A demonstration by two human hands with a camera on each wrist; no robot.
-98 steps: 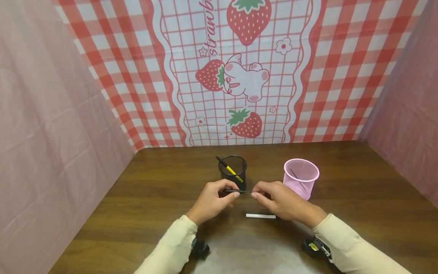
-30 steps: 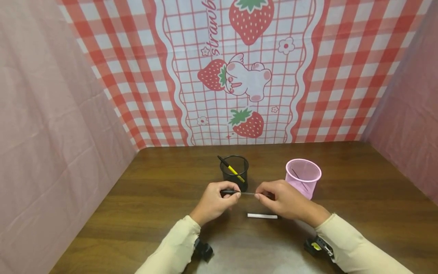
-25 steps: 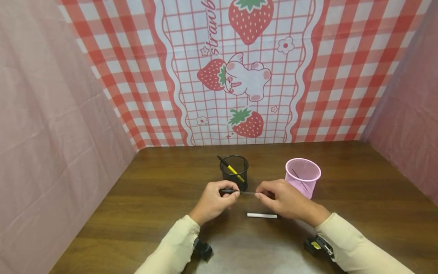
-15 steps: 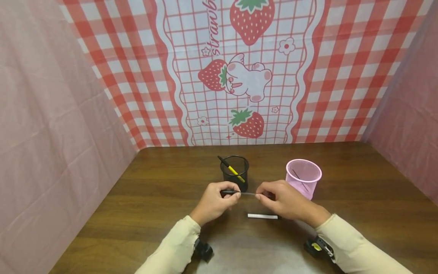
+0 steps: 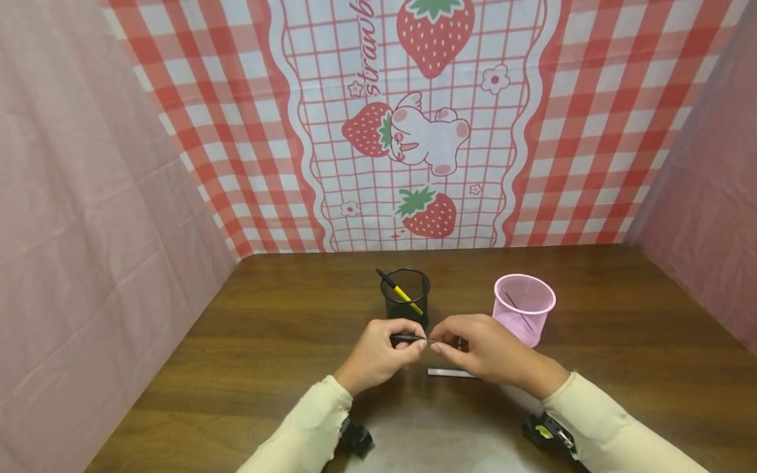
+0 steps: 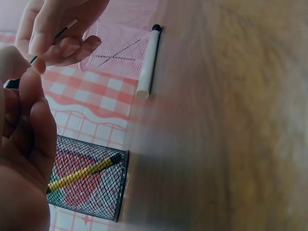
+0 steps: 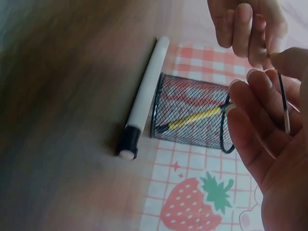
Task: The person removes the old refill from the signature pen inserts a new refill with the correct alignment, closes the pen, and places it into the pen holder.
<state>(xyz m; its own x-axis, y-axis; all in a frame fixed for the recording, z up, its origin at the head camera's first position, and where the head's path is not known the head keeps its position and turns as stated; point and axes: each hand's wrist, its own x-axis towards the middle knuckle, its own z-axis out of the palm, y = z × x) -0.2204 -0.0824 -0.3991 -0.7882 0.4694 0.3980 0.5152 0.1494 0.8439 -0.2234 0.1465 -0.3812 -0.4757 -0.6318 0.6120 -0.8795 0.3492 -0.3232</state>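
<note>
In the head view my left hand [image 5: 378,355] pinches a black pen part [image 5: 402,338] with thumb and curled fingers. Opposite it, my right hand [image 5: 491,351] pinches a thin dark pen refill, fingertips nearly touching the left ones. The refill [image 7: 282,94] runs past the right thumb, its pale clear end over the palm in the right wrist view. How far it sits inside the black part is hidden by the fingers. A white pen barrel [image 5: 446,372] with a black end lies on the table below the hands, partly behind the right hand in the head view.
Just beyond the left hand stands a black mesh pen cup [image 5: 405,302] with a yellow and black pen [image 5: 408,299] leaning in it. A pink mesh cup [image 5: 524,309] with thin dark rods stands behind the right hand. Cloth [image 5: 414,131] hangs behind the table.
The bare stretch of refill between my hands has shrunk to almost nothing as the hands came together. Both hands sit slightly nearer to me. Cups and barrel have stayed put.
</note>
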